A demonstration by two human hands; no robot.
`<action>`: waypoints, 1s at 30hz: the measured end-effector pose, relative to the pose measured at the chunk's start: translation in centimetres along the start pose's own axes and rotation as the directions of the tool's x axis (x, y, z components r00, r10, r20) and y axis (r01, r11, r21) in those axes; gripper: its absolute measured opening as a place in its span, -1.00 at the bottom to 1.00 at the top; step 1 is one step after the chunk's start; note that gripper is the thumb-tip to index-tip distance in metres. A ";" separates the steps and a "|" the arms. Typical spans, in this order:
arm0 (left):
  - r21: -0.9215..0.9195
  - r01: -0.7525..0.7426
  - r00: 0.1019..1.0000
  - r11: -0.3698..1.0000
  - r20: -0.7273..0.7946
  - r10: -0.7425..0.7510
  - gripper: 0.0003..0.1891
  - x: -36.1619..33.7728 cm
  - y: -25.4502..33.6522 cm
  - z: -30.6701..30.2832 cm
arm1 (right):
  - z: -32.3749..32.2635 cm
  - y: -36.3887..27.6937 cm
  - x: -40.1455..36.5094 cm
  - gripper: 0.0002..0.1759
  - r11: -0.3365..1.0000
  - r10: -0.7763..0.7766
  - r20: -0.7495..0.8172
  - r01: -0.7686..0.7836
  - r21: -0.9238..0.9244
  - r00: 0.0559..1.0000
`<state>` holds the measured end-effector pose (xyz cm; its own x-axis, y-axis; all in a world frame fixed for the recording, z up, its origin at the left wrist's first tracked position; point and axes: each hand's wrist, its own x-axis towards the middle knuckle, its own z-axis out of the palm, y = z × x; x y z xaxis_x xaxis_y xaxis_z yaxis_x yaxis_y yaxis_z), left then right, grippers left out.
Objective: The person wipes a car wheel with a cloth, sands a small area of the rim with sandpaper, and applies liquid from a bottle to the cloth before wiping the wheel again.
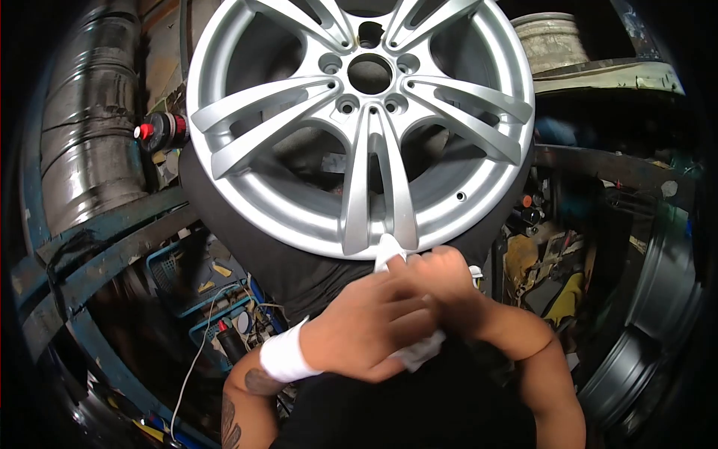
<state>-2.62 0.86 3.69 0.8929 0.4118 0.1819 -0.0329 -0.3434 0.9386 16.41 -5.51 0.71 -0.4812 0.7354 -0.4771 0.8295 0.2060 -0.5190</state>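
A silver alloy wheel rim (372,127), with paired spokes and a round centre bore, lies face up over my lap. Just below its near edge, my left hand (374,322), wearing a white wristband (286,355), is curled round a crumpled white cloth (422,350). My right hand (447,283) is closed in a fist against it, and a tip of the same white material sticks up between the two hands, overlapping the rim's lower lip. Both hands are somewhat smeared by motion, and most of the cloth is hidden in them.
Worn metal cylinders (93,112) stand at the left beside a blue steel frame (112,232). A dark bottle with a red cap (161,132) sits left of the rim. Blue baskets (176,277) hold tools lower left. More rims (636,359) stack at the right.
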 end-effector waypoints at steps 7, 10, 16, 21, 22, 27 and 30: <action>-0.166 0.058 0.995 0.984 -0.073 -0.071 -0.65 3.4 -4.9 1.6 | 4.2 0.5 -0.9 -0.64 0.457 0.282 -0.356 0.201 0.866 0.891; -0.205 -0.005 0.994 0.979 -0.109 -0.018 -0.63 4.0 -6.6 1.6 | 2.5 1.2 -1.0 -0.54 0.385 0.170 -0.157 0.081 0.919 0.973; -0.423 0.045 0.987 0.905 -0.119 -0.105 -0.71 3.5 -7.8 1.9 | 0.8 0.9 -0.9 -0.56 0.287 0.162 -0.084 0.035 0.957 0.983; -0.334 0.026 0.995 0.942 -0.085 -0.057 -0.63 3.9 -6.2 2.2 | 1.4 -0.5 -1.8 -0.64 0.248 0.289 -0.078 0.004 0.969 0.954; -0.479 0.151 0.981 0.865 -0.037 -0.192 -0.62 4.1 -7.3 2.0 | 0.0 -0.1 -0.7 -0.57 0.346 0.247 0.030 -0.117 0.931 0.969; -0.272 -0.030 0.993 0.962 -0.121 -0.004 -0.78 3.9 -4.8 1.7 | 1.0 0.0 -2.4 -0.64 0.337 0.148 -0.137 0.080 0.938 0.979; -0.522 0.109 0.960 0.846 -0.165 -0.225 -0.72 3.4 -7.4 2.8 | -1.5 0.8 0.2 -0.70 0.573 0.198 0.089 -0.189 0.797 0.976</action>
<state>1.94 2.46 -3.44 0.7910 0.6117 0.0116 -0.1649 0.1949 0.9669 17.37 -4.21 1.31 -0.3304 0.7011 -0.6319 0.3406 -0.5358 -0.7726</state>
